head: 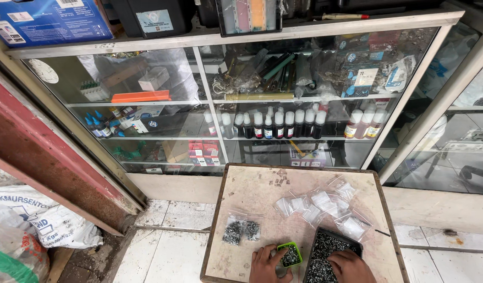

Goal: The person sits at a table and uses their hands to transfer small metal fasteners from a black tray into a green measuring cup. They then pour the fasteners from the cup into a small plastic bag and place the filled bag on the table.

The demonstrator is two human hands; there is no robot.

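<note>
- Head view, lower middle: the left hand (266,262) is resting on the small square table (252,194), fingers curled round the near side of a small green cup (291,255), thumb and forefinger pinching its rim. The cup is holding a heap of small dark screws.
- Right hand (350,266) is sitting in the near end of the black tray (333,242), which is full of the same dark screws. Fingers are bent down into the pile; whether they are pinching any screws I cannot tell, the tips being hidden.
- The cup is standing just beside the tray's left wall, near the table's front edge.
- Left of the cup, two filled clear bags (241,230) are lying side by side, dark with screws, well apart from both hands.
- Behind the tray, a loose scatter of empty clear bags (321,203) is spreading toward the far right corner; a few tiny scraps (280,178) are lying near the far edge.
- Judgement: portioning seems to be in hand, screws going from tray to cup as a measure for bagging.
- The next move would call for a level cupful, then a free hand to fetch and open an empty bag without tipping the cup.
- Background: a glass display cabinet (210,105) with rows of small ink bottles (283,124); white sacks (37,220) at the left on the tiled floor (163,251).
</note>
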